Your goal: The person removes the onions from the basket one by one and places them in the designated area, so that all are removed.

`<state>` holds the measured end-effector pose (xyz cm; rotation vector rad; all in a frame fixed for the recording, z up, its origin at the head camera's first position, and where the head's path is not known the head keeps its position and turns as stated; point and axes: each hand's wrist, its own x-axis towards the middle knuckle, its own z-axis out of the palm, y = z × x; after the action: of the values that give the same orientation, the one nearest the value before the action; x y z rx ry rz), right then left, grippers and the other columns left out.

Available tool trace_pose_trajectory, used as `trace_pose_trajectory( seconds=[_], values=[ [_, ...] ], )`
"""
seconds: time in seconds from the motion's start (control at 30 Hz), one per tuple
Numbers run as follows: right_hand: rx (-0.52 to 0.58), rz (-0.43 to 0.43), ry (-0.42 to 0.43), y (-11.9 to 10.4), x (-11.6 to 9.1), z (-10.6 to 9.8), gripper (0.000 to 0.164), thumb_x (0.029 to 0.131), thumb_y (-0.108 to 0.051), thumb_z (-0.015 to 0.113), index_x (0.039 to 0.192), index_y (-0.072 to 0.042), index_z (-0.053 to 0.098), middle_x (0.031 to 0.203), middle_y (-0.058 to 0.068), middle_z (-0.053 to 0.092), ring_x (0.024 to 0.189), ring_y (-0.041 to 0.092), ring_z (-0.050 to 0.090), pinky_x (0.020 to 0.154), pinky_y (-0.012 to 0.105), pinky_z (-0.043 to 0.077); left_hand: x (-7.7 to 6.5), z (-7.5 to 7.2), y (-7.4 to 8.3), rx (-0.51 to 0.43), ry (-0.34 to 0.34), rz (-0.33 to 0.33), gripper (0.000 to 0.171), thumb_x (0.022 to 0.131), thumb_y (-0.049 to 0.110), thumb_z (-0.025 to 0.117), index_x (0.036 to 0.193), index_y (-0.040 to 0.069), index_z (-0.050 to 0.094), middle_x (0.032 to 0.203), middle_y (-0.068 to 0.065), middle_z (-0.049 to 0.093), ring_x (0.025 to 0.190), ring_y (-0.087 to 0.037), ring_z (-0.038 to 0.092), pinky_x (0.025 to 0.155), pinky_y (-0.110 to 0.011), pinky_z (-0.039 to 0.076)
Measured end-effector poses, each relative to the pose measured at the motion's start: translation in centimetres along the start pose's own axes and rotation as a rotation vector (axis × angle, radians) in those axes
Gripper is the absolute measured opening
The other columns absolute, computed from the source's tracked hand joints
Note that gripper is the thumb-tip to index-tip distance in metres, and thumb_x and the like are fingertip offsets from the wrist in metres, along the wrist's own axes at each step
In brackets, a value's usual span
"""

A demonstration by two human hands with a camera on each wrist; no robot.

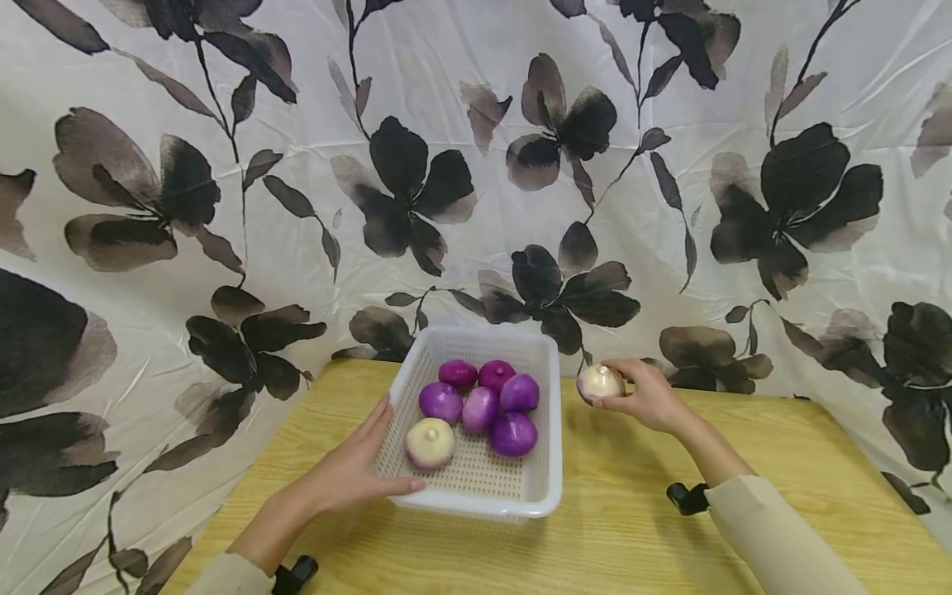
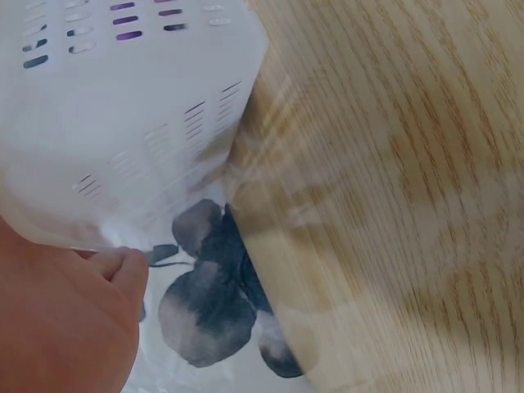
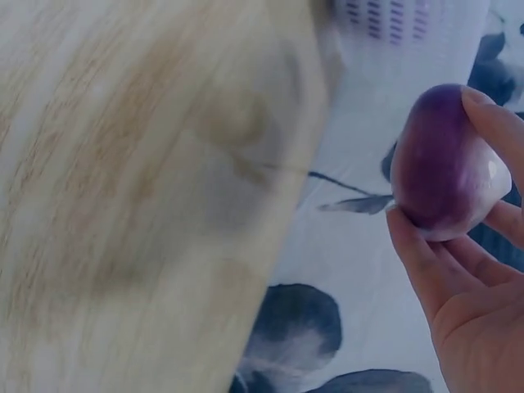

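A white plastic basket (image 1: 549, 487) with slotted walls stands on the wooden table and holds several onions, mostly glossy purple. One pale onion (image 1: 430, 444) with a purplish lower side lies in its front left corner. My left hand (image 1: 349, 471) holds the basket at that corner, thumb over the front rim and fingers along the left side. To the right of the basket, my right hand (image 1: 645, 395) grips another onion (image 1: 599, 385) between thumb and fingers. In the right wrist view, this onion (image 3: 446, 164) shows a purple side and a whitish end.
The light wooden table (image 1: 632, 512) extends in front of the basket and to both sides. A white cloth (image 1: 476, 289) with dark flowers hangs behind it, close to the basket's back wall. Dark wrist mounts (image 1: 687, 499) sit near both sleeves.
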<state>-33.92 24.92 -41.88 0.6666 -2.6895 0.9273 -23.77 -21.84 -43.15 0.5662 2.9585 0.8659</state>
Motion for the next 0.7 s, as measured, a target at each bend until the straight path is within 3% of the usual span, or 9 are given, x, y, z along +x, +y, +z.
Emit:
trace_pose_trajectory(
  seconds=[0.2,0.43,0.7],
  values=[
    [0.014,0.053,0.011,1.1,0.5,0.7,0.06,0.084,-0.023,0.085,0.131,0.007,0.063,0.124,0.03,0.064,0.111,0.046,0.063,0.092,0.062,0.052,0.1,0.0,0.0,0.002,-0.001,-0.008,0.132,0.075,0.074,0.075,0.162,-0.003,0.012,0.171,-0.015,-0.002,0.153,-0.044,0.017,0.119,-0.062,0.025],
    [0.123,0.15,-0.008,1.9,1.4,2.0,0.063,0.086,-0.02,0.082,0.136,0.009,0.057,0.134,0.032,0.059,0.121,0.051,0.06,0.1,0.061,0.05,0.2,-0.2,-0.1,-0.01,0.013,0.0,0.132,0.075,0.074,0.076,0.162,-0.002,0.011,0.171,-0.015,-0.001,0.153,-0.043,0.017,0.119,-0.062,0.024],
    [0.189,0.217,-0.018,3.2,1.6,3.1,0.061,0.088,-0.02,0.081,0.136,0.01,0.056,0.132,0.032,0.06,0.123,0.051,0.058,0.101,0.057,0.051,0.3,-0.1,-0.2,0.01,0.006,0.005,0.133,0.075,0.076,0.074,0.162,-0.002,0.011,0.171,-0.015,-0.002,0.153,-0.043,0.017,0.118,-0.062,0.025]
  ],
)
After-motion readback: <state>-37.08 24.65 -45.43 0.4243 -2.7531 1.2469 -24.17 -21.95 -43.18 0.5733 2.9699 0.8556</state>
